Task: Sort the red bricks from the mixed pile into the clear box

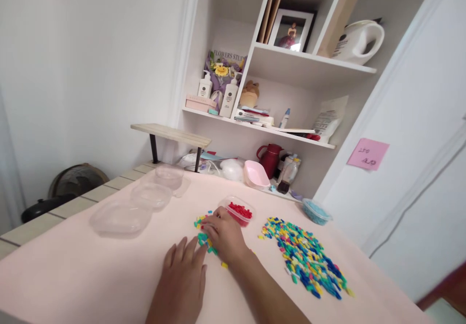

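Note:
My left hand (pixel 182 270) lies flat on the pink table (pixel 73 275), fingers stretched out, its tips beside a small pile of coloured beads (pixel 204 239). Over that same pile my right hand (pixel 224 231) rests with its fingers curled down onto the beads; what they pinch is hidden. Just beyond the right hand stands a clear tub of red beads (pixel 239 212). A large spread of mixed blue, yellow and green beads (pixel 306 258) lies to the right.
Three empty clear tubs (pixel 120 215) (pixel 151 195) (pixel 169 174) stand in a row at the left. A tub of light blue beads (pixel 316 212) sits at the far right. A pink bowl (pixel 257 174), a red jug (pixel 271 159) and wall shelves stand behind.

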Motion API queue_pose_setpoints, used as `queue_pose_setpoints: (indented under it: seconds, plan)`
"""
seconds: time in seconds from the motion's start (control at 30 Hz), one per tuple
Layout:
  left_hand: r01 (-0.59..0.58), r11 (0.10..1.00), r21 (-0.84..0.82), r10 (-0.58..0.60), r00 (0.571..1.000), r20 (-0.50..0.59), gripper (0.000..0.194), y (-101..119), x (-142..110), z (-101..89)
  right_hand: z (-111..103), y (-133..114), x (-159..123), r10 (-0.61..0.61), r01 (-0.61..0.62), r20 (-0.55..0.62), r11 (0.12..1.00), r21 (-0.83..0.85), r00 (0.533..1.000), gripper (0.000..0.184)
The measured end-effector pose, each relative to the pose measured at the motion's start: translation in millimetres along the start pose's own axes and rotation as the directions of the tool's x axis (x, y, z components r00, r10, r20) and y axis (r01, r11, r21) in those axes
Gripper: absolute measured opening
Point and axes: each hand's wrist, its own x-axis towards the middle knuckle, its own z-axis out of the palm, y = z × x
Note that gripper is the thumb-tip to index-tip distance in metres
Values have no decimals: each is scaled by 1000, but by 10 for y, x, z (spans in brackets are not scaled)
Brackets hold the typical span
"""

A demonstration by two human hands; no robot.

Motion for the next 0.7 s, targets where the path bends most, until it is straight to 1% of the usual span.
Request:
queue_pose_setpoints:
  seconds: [0.07,0.13,0.2,0.3,0.33,0.4,0.43,0.5,0.53,0.6,0.67,0.7]
  plan:
    - [3,1000,-6,-3,1000,25,48,16,-6,-32,37,-27,21,4,3,74,996,-89,997,20]
    - [12,1000,-16,-11,998,63,48,32,-9,-72,43,-31,36,36,-20,113,990,-140,993,20]
    - [23,999,-24,-20,996,89,49,41,-8,-102,30,-24,41,71,-55,112,988,-145,991,22]
    - [30,999,-34,-26,995,99,48,36,-1,-117,-53,13,53,81,-76,74,995,-69,994,23]
    - [29,999,-38,-25,995,101,48,31,3,-119,-108,38,65,79,-78,43,997,-28,996,22]
    - [31,999,-40,-26,993,116,48,22,17,-130,-260,113,108,103,-100,-63,994,42,993,21]
    - [34,999,-37,-29,992,127,48,18,27,-141,-351,163,138,131,-124,-130,991,57,983,21]
    - [40,999,-25,-36,988,149,49,14,52,-165,-534,281,199,207,-207,-239,978,26,949,23]
    - [43,999,-19,-39,986,160,50,12,64,-174,-617,345,226,234,-245,-259,970,-9,937,25]
    - [47,999,-6,-45,982,183,51,4,83,-170,-755,467,255,268,-291,-248,955,-64,931,29]
    - [51,999,20,-54,981,187,53,-12,89,-127,-867,546,234,268,-283,-213,958,-41,939,33]
    - [55,998,41,-61,987,152,54,-26,87,-91,-922,558,197,264,-268,-207,963,5,942,34]
